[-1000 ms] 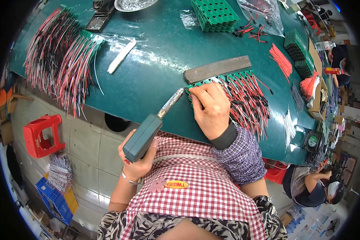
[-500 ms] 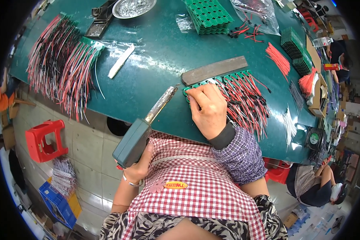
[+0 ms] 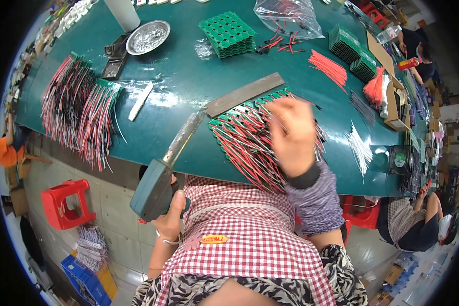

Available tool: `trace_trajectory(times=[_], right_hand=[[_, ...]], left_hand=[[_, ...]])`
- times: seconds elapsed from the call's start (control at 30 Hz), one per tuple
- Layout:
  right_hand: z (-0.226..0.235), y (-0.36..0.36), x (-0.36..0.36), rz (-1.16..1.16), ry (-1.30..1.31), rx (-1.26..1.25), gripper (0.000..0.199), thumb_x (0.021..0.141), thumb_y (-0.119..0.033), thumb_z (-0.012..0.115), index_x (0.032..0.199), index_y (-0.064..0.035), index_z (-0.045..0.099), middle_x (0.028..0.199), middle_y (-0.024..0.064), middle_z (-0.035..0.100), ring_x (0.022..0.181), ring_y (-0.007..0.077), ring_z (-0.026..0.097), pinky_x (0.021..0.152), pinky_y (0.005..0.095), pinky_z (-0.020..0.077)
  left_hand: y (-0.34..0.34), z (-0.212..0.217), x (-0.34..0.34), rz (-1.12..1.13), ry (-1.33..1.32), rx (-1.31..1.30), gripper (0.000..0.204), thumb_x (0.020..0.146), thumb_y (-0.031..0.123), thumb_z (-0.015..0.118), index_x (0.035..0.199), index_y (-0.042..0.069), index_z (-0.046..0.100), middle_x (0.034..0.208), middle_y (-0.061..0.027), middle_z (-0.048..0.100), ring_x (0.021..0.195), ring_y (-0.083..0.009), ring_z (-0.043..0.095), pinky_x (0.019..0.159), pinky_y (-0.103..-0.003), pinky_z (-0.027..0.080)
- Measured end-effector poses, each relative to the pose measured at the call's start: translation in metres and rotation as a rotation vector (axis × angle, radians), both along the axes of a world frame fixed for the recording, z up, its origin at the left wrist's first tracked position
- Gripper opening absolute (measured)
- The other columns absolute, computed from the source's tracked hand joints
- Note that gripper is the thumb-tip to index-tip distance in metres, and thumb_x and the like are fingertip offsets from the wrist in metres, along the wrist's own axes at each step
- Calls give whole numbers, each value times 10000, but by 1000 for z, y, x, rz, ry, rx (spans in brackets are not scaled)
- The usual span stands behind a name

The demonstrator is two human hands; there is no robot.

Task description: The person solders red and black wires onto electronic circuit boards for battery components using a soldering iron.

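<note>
My left hand (image 3: 172, 214) is closed round the handle of a dark green soldering gun (image 3: 155, 188). Its long, stained metal barrel points up and away, the tip near the left end of a flat grey-brown bar (image 3: 246, 95). Along the bar's near side lies a row of green circuit boards (image 3: 220, 123) with red, white and black wires (image 3: 250, 148) fanning toward me. Over the right part of these wires hovers my right hand (image 3: 294, 137), smeared by motion. Its fingers are bent, and whether they hold anything is hidden by the blur.
Wired boards (image 3: 81, 112) hang over the table's left edge beside a white stick (image 3: 141, 102). Farther back are a metal bowl (image 3: 148, 37) and stacked green boards (image 3: 227, 34). Red wires (image 3: 328, 70) and white wires (image 3: 360, 148) lie at right. A red stool (image 3: 69, 204) stands on the floor.
My right hand has lifted from the boards' left end and moved right. The wires there now lie uncovered. With the view shifted, the soldering gun stays in my left hand, its tip still near the bar.
</note>
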State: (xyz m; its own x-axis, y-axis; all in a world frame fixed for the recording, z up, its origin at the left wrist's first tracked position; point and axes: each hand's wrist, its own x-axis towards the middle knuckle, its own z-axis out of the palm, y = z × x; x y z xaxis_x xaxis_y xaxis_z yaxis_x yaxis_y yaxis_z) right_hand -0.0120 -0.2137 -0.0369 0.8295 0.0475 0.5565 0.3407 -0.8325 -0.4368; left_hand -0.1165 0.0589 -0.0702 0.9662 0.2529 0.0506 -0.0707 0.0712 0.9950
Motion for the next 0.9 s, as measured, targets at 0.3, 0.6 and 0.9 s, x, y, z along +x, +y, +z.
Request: trace_trajectory(times=[0.3, 0.6, 0.9], right_hand=[[-37, -98, 35, -106, 353, -30, 467, 819, -225, 780, 1208, -11, 635, 929, 150, 652, 781, 263, 633, 714, 374, 517], [-31, -119, 31, -34, 538, 264, 426, 786, -250, 814, 975, 59, 590, 880, 133, 595, 726, 195, 551, 662, 348, 453], [3, -111, -29, 29, 399, 759, 319, 886, -62, 707, 1124, 21, 511, 962, 70, 633, 857, 108, 594, 713, 263, 496]], left_hand=[[-3, -6, -5, -107, -143, 207, 469, 870, -67, 615, 1321, -31, 491, 1223, -178, 621, 603, -112, 538, 494, -271, 444], [-34, 28, -2, -5, -52, -56, 453, 843, -84, 603, 1283, -40, 505, 1146, -186, 639, 564, -125, 524, 458, -267, 421], [-39, 34, 1, -99, -38, -25, 455, 849, -63, 619, 1289, -34, 505, 1143, -157, 646, 553, -116, 523, 461, -266, 427]])
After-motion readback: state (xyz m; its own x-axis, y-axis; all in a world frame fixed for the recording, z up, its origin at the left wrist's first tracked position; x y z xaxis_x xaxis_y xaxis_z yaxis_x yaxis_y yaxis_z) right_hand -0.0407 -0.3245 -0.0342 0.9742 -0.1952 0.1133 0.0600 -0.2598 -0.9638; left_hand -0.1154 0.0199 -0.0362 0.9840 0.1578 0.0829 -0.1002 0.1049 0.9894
